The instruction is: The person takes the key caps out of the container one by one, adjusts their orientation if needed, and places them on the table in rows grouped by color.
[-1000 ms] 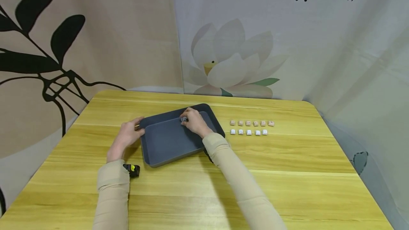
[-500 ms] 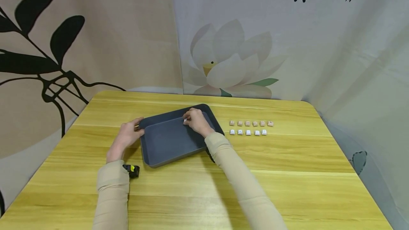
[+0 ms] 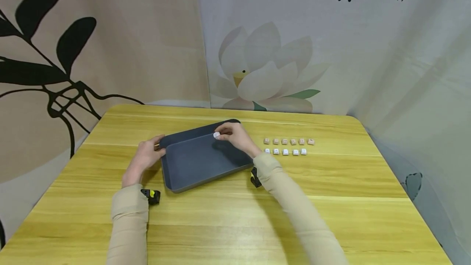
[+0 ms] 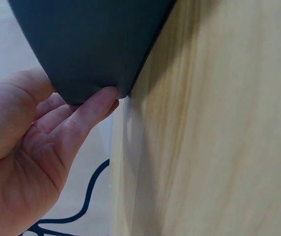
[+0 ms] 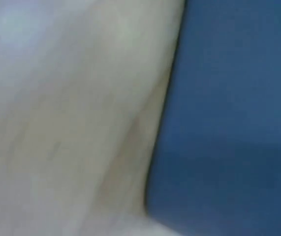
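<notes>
A dark grey-blue rectangular tray [image 3: 195,156] lies at a slant on the wooden table. My left hand [image 3: 147,154] grips its far left corner; in the left wrist view the fingers [image 4: 88,110] press against the tray's outer wall [image 4: 96,49]. Over the tray's far right part, my right hand [image 3: 237,137] pinches a small white keycap [image 3: 216,135] between thumb and fingertips. A blurred right wrist view catches the tray's edge [image 5: 219,123] but not the hand.
Right of the tray, several beige keycaps [image 3: 284,141] form a row, with several white keycaps [image 3: 285,152] in a row in front. The table's [image 3: 206,224] far edge meets a printed curtain [image 3: 154,44].
My right hand has risen and shifted right from inside the tray, carrying the small keycap, whose visible side went from grey to white. The left hand stays at the tray corner.
</notes>
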Action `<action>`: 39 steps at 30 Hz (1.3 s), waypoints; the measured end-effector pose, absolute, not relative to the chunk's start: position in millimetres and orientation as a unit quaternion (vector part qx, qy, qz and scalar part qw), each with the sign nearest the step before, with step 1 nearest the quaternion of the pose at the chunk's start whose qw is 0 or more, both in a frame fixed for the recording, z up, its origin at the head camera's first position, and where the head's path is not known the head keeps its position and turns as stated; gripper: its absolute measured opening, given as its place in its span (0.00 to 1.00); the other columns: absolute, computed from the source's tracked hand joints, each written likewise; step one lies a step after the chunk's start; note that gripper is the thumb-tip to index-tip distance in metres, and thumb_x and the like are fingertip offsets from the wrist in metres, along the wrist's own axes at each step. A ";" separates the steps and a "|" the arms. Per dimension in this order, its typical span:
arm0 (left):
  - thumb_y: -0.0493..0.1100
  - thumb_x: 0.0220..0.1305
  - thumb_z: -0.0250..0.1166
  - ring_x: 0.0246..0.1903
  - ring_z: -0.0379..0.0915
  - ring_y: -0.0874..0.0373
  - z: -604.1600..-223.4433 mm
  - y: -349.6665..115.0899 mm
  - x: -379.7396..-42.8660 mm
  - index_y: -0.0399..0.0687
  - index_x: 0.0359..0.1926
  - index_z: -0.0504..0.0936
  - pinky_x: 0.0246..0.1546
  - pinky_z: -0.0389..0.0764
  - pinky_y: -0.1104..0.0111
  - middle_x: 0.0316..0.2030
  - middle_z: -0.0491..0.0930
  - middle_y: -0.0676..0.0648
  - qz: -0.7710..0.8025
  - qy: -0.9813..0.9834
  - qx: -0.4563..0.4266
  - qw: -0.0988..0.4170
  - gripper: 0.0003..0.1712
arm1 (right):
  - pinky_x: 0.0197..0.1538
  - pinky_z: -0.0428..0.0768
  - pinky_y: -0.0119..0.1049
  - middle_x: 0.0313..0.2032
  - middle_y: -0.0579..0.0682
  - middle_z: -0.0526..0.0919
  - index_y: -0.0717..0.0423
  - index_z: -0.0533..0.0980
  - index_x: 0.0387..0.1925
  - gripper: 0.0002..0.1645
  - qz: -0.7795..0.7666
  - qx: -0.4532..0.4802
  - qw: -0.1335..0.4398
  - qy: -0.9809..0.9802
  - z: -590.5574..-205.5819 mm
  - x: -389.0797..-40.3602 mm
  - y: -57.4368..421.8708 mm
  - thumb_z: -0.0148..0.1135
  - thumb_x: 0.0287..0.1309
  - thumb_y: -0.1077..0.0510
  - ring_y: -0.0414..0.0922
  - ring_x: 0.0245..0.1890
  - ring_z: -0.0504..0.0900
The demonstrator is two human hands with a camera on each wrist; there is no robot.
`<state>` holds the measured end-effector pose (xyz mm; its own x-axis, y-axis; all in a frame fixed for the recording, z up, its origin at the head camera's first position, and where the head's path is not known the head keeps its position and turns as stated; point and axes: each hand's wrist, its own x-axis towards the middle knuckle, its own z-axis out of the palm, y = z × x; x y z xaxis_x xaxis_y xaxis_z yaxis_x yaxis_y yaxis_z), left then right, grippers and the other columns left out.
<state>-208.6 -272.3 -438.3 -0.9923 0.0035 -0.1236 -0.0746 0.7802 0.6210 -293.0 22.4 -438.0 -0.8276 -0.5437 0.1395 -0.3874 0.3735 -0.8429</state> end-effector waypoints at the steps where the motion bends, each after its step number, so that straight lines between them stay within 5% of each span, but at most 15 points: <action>1: 0.37 0.64 0.51 0.59 0.62 0.33 -438.3 -272.5 -208.6 0.38 0.69 0.53 0.51 0.75 0.52 0.64 0.56 0.26 0.330 0.942 -0.019 0.059 0.34 | 0.44 0.81 0.33 0.41 0.51 0.83 0.56 0.79 0.45 0.15 -0.494 -0.282 0.084 0.818 -436.4 -292.4 25.5 0.61 0.54 0.57 0.42 0.40 0.82; 9: 0.37 0.63 0.51 0.58 0.63 0.33 -438.1 -273.3 -208.2 0.37 0.69 0.53 0.51 0.75 0.52 0.63 0.56 0.26 0.330 0.942 -0.021 0.056 0.33 | 0.49 0.80 0.46 0.45 0.60 0.81 0.64 0.77 0.48 0.18 -0.549 -0.271 0.089 0.786 -412.7 -278.1 58.0 0.60 0.54 0.64 0.51 0.44 0.81; 12: 0.36 0.63 0.51 0.58 0.63 0.33 -437.8 -273.2 -207.8 0.37 0.69 0.53 0.52 0.75 0.52 0.64 0.57 0.26 0.333 0.941 -0.020 0.055 0.33 | 0.48 0.80 0.43 0.46 0.63 0.81 0.66 0.77 0.48 0.18 -0.554 -0.260 0.084 0.786 -399.7 -268.6 74.0 0.60 0.54 0.65 0.53 0.45 0.82; 18: 0.37 0.63 0.51 0.58 0.63 0.33 -437.4 -273.3 -207.5 0.37 0.69 0.53 0.52 0.75 0.52 0.63 0.57 0.26 0.333 0.941 -0.020 0.052 0.33 | 0.42 0.81 0.29 0.48 0.62 0.80 0.66 0.77 0.48 0.19 -0.559 -0.236 0.066 0.792 -402.3 -269.4 114.2 0.61 0.54 0.63 0.42 0.42 0.83; 24: 0.36 0.63 0.51 0.58 0.63 0.33 -437.0 -272.8 -206.3 0.37 0.69 0.53 0.52 0.75 0.52 0.64 0.57 0.27 0.334 0.941 -0.019 0.052 0.33 | 0.43 0.82 0.34 0.47 0.60 0.81 0.62 0.77 0.49 0.22 -0.547 -0.208 0.048 0.809 -415.0 -272.5 160.5 0.62 0.53 0.57 0.31 0.38 0.82; 31: 0.36 0.64 0.51 0.58 0.63 0.33 -437.3 -272.8 -206.1 0.37 0.69 0.53 0.52 0.75 0.51 0.64 0.56 0.26 0.337 0.940 -0.018 0.051 0.33 | 0.42 0.81 0.29 0.48 0.65 0.79 0.64 0.75 0.52 0.22 -0.522 -0.166 0.036 0.836 -407.7 -257.1 212.4 0.60 0.56 0.58 0.42 0.39 0.83; 39: 0.36 0.64 0.51 0.58 0.63 0.33 -437.2 -273.1 -206.2 0.36 0.68 0.54 0.52 0.75 0.51 0.63 0.57 0.26 0.340 0.939 -0.011 0.046 0.33 | 0.42 0.79 0.25 0.47 0.63 0.80 0.61 0.77 0.49 0.23 -0.455 -0.122 0.007 0.882 -439.0 -263.2 272.4 0.61 0.55 0.52 0.24 0.37 0.77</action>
<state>-206.2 -273.1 -437.2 -0.9955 0.0107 -0.0942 -0.0521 0.7681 0.6382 -263.2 272.4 -439.0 -0.9700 -0.2224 0.0980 -0.2087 0.5560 -0.8045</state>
